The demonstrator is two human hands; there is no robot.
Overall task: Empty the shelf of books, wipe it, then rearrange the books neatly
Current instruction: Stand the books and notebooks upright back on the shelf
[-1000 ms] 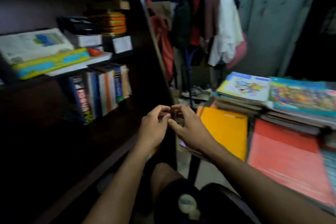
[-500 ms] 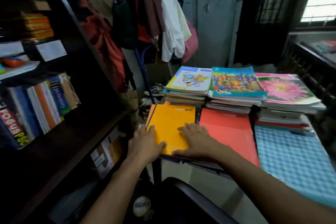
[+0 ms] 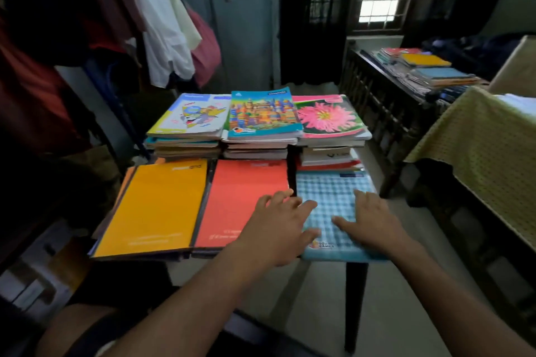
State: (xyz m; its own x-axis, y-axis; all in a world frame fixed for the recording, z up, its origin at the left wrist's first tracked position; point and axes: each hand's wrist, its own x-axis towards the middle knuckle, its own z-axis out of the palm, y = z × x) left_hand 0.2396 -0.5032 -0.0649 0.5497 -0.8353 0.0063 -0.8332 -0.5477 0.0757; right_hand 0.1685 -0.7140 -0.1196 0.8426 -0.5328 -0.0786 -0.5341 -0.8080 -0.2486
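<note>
- Here, the left hand (image 3: 277,229) lies with fingers spread and straight, its palm over the near right part of the flat red-orange notebook (image 3: 246,200), its fingertips reaching across onto the blue-and-white checked notebook (image 3: 330,203) at the worktop's near right corner.
- The right hand (image 3: 372,220) rests flat on that checked notebook's right half, fingers released and splayed, thumb pointing left; neither hand grasps anything.
- The small dark-legged worktop (image 3: 355,295) carries six piles of books in two rows, packed edge to edge.
- Along the near edge, from the left corner: the flat orange-yellow notebook (image 3: 156,206), the red-orange one beside it, then the checked one.
- Along the far edge, three taller stacks: one topped by a white-and-yellow cartoon-cover book (image 3: 191,117) at the far left corner, one by a teal book with a colourful castle picture (image 3: 262,114) in the middle, one by a book with a pink flower cover (image 3: 329,117) at the far right corner.
- Beyond the right side stands a dark wooden side table (image 3: 374,95) carrying more flat books (image 3: 426,66), their covers too blurred to tell apart well.
- A yellow-green dotted cloth (image 3: 475,153) drapes over furniture at the right.
- Hanging clothes, among them a white shirt (image 3: 162,26), crowd the upper left.
</note>
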